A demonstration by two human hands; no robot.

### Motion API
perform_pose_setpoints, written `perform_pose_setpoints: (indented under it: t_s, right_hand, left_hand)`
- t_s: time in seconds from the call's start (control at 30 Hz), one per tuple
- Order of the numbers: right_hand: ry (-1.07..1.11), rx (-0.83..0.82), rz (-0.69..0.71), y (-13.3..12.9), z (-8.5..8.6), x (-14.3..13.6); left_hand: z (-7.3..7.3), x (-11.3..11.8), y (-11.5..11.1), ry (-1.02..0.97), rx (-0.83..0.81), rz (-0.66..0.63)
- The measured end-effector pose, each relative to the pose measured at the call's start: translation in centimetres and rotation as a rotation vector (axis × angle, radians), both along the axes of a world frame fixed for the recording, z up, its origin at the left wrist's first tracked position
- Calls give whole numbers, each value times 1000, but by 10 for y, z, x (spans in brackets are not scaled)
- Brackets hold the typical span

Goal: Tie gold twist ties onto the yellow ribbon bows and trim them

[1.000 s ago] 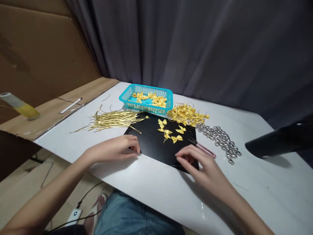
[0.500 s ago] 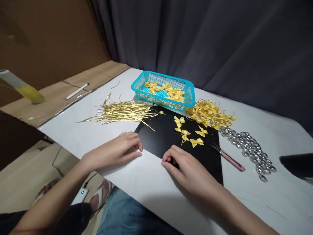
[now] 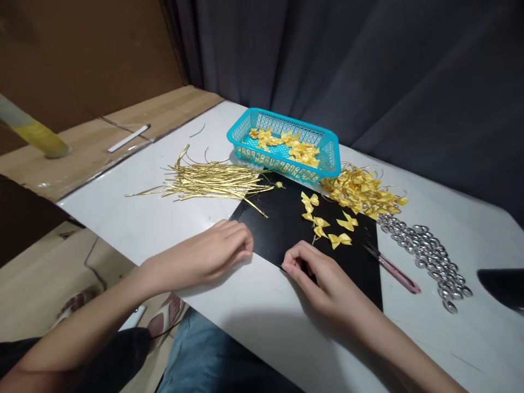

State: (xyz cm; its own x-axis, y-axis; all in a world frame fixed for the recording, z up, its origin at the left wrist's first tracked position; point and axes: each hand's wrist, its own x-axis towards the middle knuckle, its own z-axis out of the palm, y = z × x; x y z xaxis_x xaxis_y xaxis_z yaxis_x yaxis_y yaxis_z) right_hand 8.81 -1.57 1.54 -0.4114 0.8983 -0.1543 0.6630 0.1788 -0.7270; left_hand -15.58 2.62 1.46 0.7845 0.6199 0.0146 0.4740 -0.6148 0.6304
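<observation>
On the white table point(image 3: 245, 305) rests my left hand point(image 3: 221, 248), its fingers curled together at the left edge of a black mat point(image 3: 266, 234); whether it holds anything is hidden. My right hand point(image 3: 311, 270) is at the mat's near edge, thumb and forefinger pinched, and anything between them is too small to make out. Several yellow ribbon bows point(image 3: 339, 240) lie on the mat beyond my right hand. Gold twist ties point(image 3: 216, 180) are bunched past my left hand. Pink-handled scissors point(image 3: 399, 275) lie to the right.
A blue basket point(image 3: 282, 158) with yellow bows stands at the back. Right of it are a heap of bows point(image 3: 356, 188) and silver oval pieces point(image 3: 429, 251). A black object point(image 3: 501, 286) is at the right edge, a white stick point(image 3: 129, 138) on cardboard at left.
The view has shifted slightly, so the table items appear further right. My left hand's thumb and fingers have come together. My right hand remains pinched at the mat's edge.
</observation>
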Motion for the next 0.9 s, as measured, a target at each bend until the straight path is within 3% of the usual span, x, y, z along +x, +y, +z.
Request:
perform_pose_setpoints:
  t_s: [0.13, 0.3, 0.43, 0.67, 0.9]
  right_hand:
    - [143, -54, -86, 1, 3, 4]
    - [283, -83, -170, 1, 14, 8]
    - [391, -80, -178, 2, 22, 13]
    - [516, -227, -122, 3, 29, 19]
    - [596, -381, -65, 5, 25, 25]
  left_hand:
    - [7, 6, 0, -27, -19, -7]
    - [26, 22, 4, -81, 50, -89]
    - [38, 39, 12, -158, 93, -124]
    - [29, 55, 24, -421, 85, -158]
    - [19, 57, 22, -493, 163, -141]
